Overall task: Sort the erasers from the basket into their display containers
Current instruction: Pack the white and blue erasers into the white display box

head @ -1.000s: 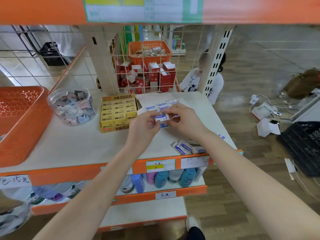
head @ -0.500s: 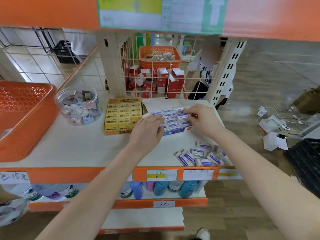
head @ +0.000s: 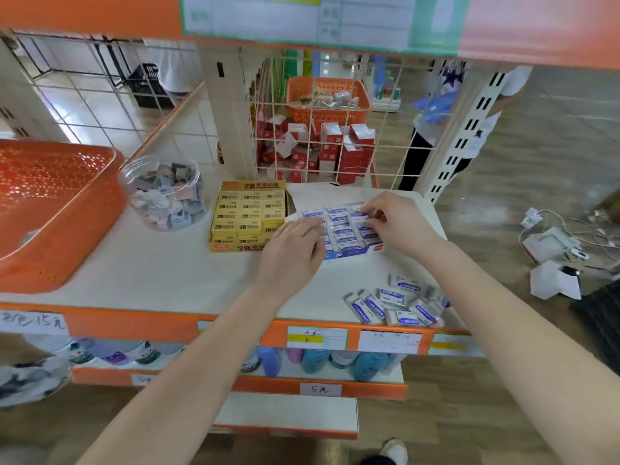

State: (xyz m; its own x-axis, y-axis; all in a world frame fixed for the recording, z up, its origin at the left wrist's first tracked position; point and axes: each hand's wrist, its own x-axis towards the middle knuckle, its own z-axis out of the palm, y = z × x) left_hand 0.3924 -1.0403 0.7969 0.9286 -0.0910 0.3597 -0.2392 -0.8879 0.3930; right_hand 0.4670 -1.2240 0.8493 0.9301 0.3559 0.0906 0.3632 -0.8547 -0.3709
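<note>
Erasers: small blue-sleeved erasers [head: 342, 226] are packed in rows in the blue display box [head: 352, 254] at the right of the shelf [head: 151, 273]; loose erasers [head: 396, 305] are heaped near its front edge.
Handling: they are judged light and firm, with slick paper sleeves; a pinch across the long sides is advised.
Right hand [head: 402, 226]: the fingers [head: 379, 209] are closed in a pinch on one blue-sleeved eraser at the box's far right.
Left hand [head: 292, 253]: the fingers are bent over the near-left rows; whether anything is gripped cannot be told.
Surroundings: a yellow 2B box [head: 248, 216] is set just beside the blue one, a clear jar [head: 164, 193] further left, the orange basket [head: 50, 209] at far left.
Obstruction: little finger room is left by the tight rows, and the loose heap, lying by the right forearm, could be swept off.
</note>
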